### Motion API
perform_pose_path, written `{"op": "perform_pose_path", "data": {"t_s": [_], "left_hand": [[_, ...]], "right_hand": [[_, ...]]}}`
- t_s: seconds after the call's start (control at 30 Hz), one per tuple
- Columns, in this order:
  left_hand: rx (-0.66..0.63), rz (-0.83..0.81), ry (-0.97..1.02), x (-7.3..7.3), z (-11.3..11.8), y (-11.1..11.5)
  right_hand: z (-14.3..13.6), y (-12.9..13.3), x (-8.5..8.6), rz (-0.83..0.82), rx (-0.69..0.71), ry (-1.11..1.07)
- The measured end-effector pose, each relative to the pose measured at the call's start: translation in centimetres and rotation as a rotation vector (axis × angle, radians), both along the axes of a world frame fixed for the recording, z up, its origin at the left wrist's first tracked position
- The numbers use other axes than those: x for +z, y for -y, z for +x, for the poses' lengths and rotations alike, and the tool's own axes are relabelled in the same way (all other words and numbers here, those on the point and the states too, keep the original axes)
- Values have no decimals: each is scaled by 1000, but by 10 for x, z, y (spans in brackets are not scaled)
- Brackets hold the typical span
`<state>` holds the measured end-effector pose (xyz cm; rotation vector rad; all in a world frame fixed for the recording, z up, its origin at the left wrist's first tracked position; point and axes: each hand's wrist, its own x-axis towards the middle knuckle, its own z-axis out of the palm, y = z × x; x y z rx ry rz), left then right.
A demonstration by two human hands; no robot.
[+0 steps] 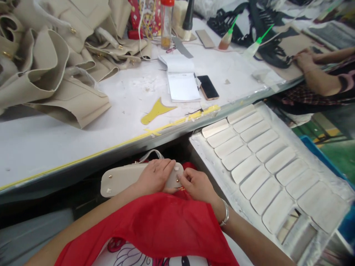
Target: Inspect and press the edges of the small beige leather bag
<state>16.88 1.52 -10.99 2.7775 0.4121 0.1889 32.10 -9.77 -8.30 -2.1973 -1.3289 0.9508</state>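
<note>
A cream handbag (124, 180) lies across my lap below the table edge, its flat rounded base facing up. Small gold studs (110, 176) sit in that base, and a pale strap (152, 151) loops out on the far side. My left hand (156, 173) lies over the base towards its right end, fingers together and gripping the bag. At the right end my right hand (197, 183) is closed, thumb and forefinger curled beside a gold stud. Whatever its fingers pinch is hidden. Red cloth (166, 216) covers my lap beneath the bag.
Beige bag pieces (55, 66) are heaped on the white table (55, 140). A yellow template (158, 111), notebook (183, 85), phone (208, 88) and glue bottles (225, 40) lie there. At right, a board (199, 142) carries several pale panels (270, 194). Another person's hands (305, 61) are beyond.
</note>
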Motion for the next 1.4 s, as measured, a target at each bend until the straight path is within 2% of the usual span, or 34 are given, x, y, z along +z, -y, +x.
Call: {"op": "perform_pose_path", "data": {"t_s": [0.13,0.3,0.4,0.83,1.03,1.13,1.2,1.27,1.33,1.4], "left_hand": [[26,-18,-4,0,14,6],[19,-23,-9,1,11,5],[33,-19,-6,1,9,5],[42,-48,6,-2,7,6],[43,-60,1,-5,14,6],[38,-66,-2,0,13,9],[31,-77,27,5,1,5],[118,-58,92,12,-26,-4],[377,-1,161,19,-67,-13],[719,13,189,22,-114,-20]], "right_hand": [[2,1,0,-10,-4,4],[7,3,-2,-36,-80,-104],[9,2,-2,-43,-80,-144],[6,-3,7,-63,-44,-98],[15,-8,-4,-96,-41,-131],[17,-6,-11,-78,-37,-144],[17,-6,-14,-77,-27,-98],[18,-8,-17,-101,-34,-24],[15,-12,-19,-32,-41,85],[8,-18,-19,136,37,251]]}}
